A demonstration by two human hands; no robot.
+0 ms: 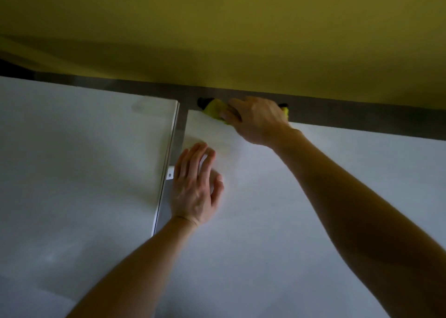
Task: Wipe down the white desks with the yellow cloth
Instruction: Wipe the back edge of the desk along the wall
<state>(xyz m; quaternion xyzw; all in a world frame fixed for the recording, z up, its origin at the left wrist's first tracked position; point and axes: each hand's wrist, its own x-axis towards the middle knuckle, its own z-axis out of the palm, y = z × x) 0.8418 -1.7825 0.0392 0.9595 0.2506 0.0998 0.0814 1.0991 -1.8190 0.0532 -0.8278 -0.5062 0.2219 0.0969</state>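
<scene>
Far back, right hand (255,119) around yellow cloth (214,107) on white desk (277,233).

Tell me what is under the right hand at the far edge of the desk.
A crumpled yellow cloth shows at both sides of the right hand; its middle and the white desk edge beneath are covered.

Mount: one wide-angle camera worn on the person's head.
Facing: forward and steeply down across the right desk (313,221) toward the yellow wall (217,28) behind it.
Nearness: close; the two desks fill the lower frame, left arm (135,264) and right arm (362,204) entering from its bottom edge.
Framing: left desk (72,148) at left, gap (179,129) left of centre.
</scene>
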